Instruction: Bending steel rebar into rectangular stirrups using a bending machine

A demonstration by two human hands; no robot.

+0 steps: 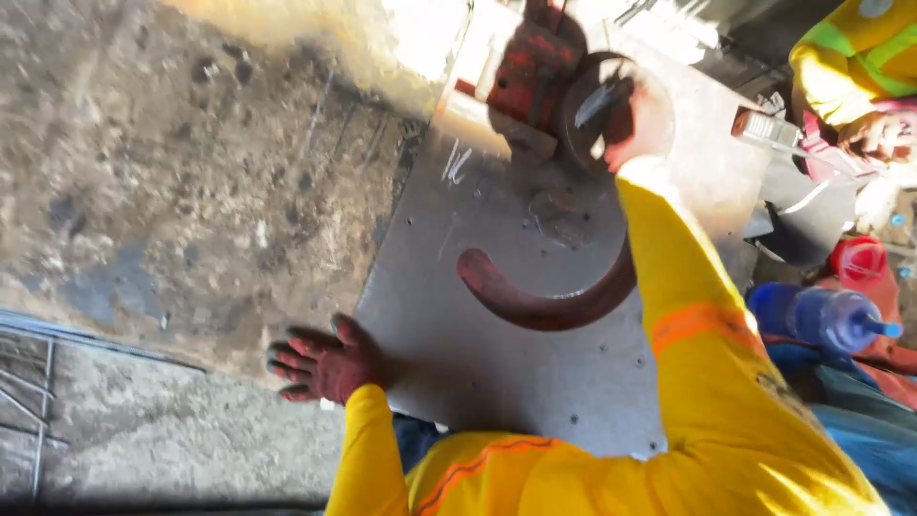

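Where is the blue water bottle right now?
The blue bottle lies at the right edge of the head view, beside the person's right sleeve, below a red cap.

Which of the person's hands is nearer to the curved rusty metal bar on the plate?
The left hand is somewhat nearer: it rests at the metal plate's left edge, below and left of the curved bar. The right hand is above it, on the round disc.
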